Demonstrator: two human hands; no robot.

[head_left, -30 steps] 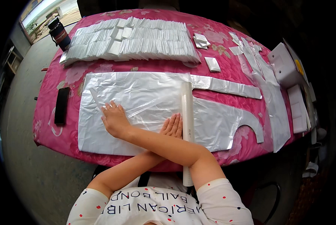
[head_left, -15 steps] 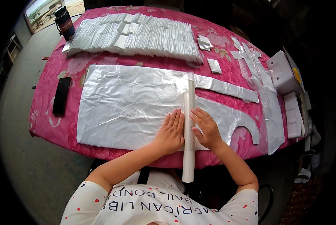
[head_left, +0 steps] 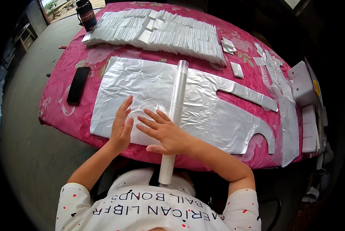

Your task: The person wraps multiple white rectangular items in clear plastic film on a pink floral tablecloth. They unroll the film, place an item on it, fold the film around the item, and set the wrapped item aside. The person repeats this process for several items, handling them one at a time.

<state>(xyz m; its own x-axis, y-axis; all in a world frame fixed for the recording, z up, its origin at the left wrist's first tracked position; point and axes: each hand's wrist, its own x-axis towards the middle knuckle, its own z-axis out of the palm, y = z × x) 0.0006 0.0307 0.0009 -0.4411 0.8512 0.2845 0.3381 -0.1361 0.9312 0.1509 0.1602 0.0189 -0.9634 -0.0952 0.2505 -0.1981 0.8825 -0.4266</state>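
Observation:
A silvery-white thin plastic sheet [head_left: 137,82], with a curved cut-out and strap-like strips on its right side, lies flat on the table. A long pale tube [head_left: 178,94] rests across it, its near end jutting past the table's front edge. My right hand [head_left: 167,133] is over the tube, palm down and fingers spread, hiding part of it. Whether the palm touches the tube I cannot tell. To the left, my left hand [head_left: 121,127] is raised above the sheet on its edge, fingers stretched out and holding nothing.
Rows of folded white plastic packets [head_left: 161,34] line the far side. Loose packets [head_left: 237,70] lie right of them. A black phone [head_left: 78,85] and a dark flask [head_left: 86,15] are on the left. More plastic strips [head_left: 286,111] and white boxes [head_left: 301,82] stand at the right, on the pink floral tablecloth [head_left: 60,104].
The tube has moved left over the sheet and now tilts slightly. My left hand has come away from it to the left, while my right hand has crossed over it. The view has shifted.

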